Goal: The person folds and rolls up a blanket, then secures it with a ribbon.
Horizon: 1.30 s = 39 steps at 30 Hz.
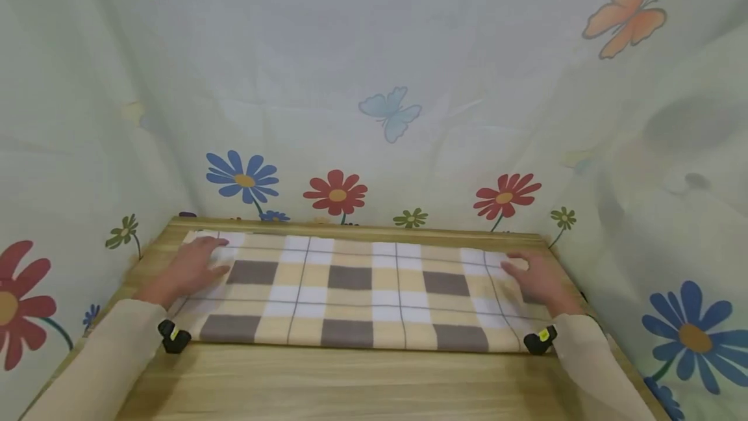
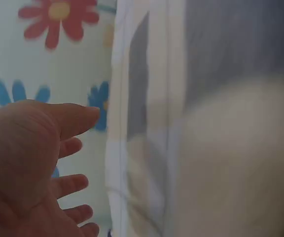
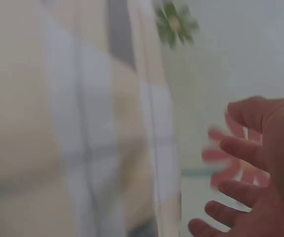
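Note:
A checked cloth (image 1: 350, 291) in cream, white and grey-brown lies folded into a long flat strip. My left hand (image 1: 195, 267) is over the strip's left end, and my right hand (image 1: 537, 280) is over its right end. In the left wrist view the left hand (image 2: 28, 163) has its thumb extended and fingers apart, with a gap between fingertips and cloth (image 2: 137, 123). Loosely spread fingers also show on the right hand (image 3: 260, 163) in the right wrist view, apart from the cloth (image 3: 97, 123). Neither hand holds anything.
Under the cloth is a wood-grain table (image 1: 350, 382), its bare front part nearest me. A pale curtain (image 1: 304, 83) printed with flowers and butterflies hangs behind the table and along both sides. Black wrist devices (image 1: 174, 336) sit at both sleeve cuffs.

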Tool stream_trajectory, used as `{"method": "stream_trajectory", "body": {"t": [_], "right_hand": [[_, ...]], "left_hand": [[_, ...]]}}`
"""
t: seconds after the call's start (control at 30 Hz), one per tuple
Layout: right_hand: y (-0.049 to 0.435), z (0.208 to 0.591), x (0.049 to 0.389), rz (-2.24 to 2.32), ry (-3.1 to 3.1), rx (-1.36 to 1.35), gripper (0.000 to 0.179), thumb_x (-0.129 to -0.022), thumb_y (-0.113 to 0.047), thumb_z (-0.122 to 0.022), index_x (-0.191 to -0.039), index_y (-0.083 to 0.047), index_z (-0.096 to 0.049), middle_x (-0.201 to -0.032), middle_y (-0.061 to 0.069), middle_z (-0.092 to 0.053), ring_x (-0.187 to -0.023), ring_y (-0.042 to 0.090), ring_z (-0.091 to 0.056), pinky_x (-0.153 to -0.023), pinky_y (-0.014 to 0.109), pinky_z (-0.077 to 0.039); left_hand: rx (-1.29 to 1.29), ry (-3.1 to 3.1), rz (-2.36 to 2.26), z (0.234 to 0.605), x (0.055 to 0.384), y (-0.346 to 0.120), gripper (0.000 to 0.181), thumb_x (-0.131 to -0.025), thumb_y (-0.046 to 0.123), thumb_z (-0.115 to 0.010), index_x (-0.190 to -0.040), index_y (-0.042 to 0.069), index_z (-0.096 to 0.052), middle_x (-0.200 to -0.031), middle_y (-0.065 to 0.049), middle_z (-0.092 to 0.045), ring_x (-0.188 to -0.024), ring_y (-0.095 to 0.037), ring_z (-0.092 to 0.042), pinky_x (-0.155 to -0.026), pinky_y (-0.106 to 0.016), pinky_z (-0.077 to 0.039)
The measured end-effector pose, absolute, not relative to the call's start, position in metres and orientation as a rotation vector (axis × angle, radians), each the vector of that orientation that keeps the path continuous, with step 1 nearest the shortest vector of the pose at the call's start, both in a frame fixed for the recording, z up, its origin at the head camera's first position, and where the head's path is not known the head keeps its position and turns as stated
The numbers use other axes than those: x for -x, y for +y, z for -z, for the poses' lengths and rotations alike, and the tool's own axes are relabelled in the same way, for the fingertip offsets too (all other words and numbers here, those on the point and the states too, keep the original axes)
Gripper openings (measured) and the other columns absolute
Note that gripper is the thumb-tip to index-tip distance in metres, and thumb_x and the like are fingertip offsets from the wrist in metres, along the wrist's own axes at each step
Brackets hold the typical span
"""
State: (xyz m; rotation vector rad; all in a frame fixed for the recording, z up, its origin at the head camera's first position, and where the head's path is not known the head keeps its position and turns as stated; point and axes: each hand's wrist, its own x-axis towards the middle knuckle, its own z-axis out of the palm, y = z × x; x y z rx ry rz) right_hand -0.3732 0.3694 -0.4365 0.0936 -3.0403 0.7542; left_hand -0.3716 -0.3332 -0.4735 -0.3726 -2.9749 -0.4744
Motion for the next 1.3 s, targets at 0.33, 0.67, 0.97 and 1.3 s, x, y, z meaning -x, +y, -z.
{"method": "stream_trajectory", "body": {"t": [0.33, 0.67, 0.97, 1.3], "right_hand": [[0.29, 0.457, 0.324, -0.703, -3.462, -0.328, 0.089, -0.096, -0.066, -0.054, -0.16, -0.007, -0.033, -0.167, 0.033, -0.009, -0.151, 0.062, -0.006, -0.114, 0.079, -0.011], [0.284, 0.469, 0.317, -0.537, -3.485, -0.193, 0.103, -0.09, -0.079, -0.05, -0.163, -0.011, -0.025, -0.169, 0.03, -0.007, -0.149, 0.065, -0.001, -0.109, 0.084, -0.005], [0.276, 0.474, 0.31, -0.509, -3.434, -0.171, 0.105, -0.086, -0.084, -0.051, -0.163, -0.018, -0.027, -0.17, 0.024, -0.01, -0.151, 0.061, -0.008, -0.11, 0.084, -0.009], [0.26, 0.474, 0.3, -0.422, -3.373, -0.258, 0.095, -0.084, -0.078, -0.062, -0.159, -0.023, -0.039, -0.165, 0.02, -0.028, -0.142, 0.054, -0.031, -0.099, 0.08, -0.028]], "left_hand": [[0.438, -3.252, 0.541, 0.492, 0.3, -0.256, 0.079, -0.099, 0.063, -0.052, -0.158, 0.013, -0.039, -0.165, -0.031, -0.022, -0.145, -0.067, -0.016, -0.105, -0.086, -0.012], [0.37, -3.263, 0.406, 0.502, 0.299, -0.269, 0.09, -0.094, 0.077, -0.043, -0.162, 0.02, -0.029, -0.17, -0.019, -0.016, -0.15, -0.061, -0.006, -0.107, -0.085, -0.003], [0.426, -3.235, 0.418, 0.509, 0.311, -0.29, 0.091, -0.093, 0.078, -0.047, -0.162, 0.022, -0.029, -0.17, -0.018, -0.018, -0.151, -0.059, -0.009, -0.109, -0.084, -0.004], [0.434, -3.221, 0.494, 0.5, 0.323, -0.324, 0.096, -0.089, 0.071, -0.061, -0.159, 0.012, -0.034, -0.166, -0.025, -0.023, -0.148, -0.061, -0.014, -0.108, -0.084, -0.009]]}}
